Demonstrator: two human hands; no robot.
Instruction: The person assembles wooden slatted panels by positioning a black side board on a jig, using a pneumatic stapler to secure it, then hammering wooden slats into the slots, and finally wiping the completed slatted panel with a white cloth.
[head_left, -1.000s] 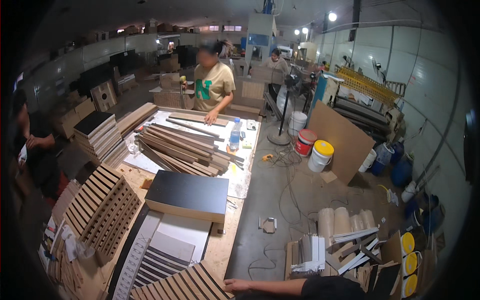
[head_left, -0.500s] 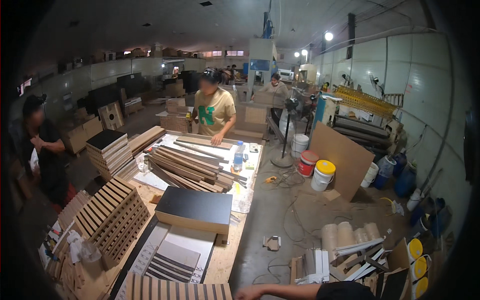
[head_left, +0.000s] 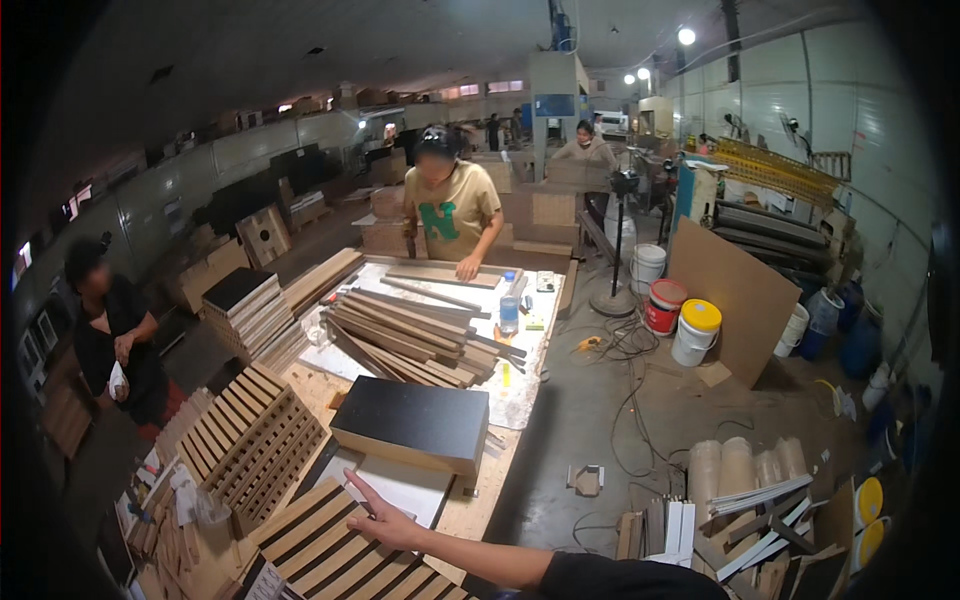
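Note:
A slatted wooden panel [head_left: 318, 541], pale strips with dark grooves between them, lies slantwise at the near edge of the bench. My right hand [head_left: 388, 524] reaches in from the lower right and grips its far right edge. The thumb rests over the slats and a finger points out past the edge; the other fingers are partly hidden. Just beyond stands a stack of boards with a black top [head_left: 412, 412], on a white sheet [head_left: 405, 480]. My left hand is out of view.
Stacked slatted panels [head_left: 255, 430] stand left of the panel. Loose wooden strips [head_left: 410, 335] and a water bottle [head_left: 509, 312] lie farther up the bench. A co-worker [head_left: 450, 215] stands at its far end, another person [head_left: 120, 340] at left. Buckets [head_left: 695, 335], cables and offcuts occupy the floor at right.
My right hand has moved left and up from the lower edge, onto the panel's far side. The panel now lies at a slant, covering the striped pieces on the sheet. The view has shifted.

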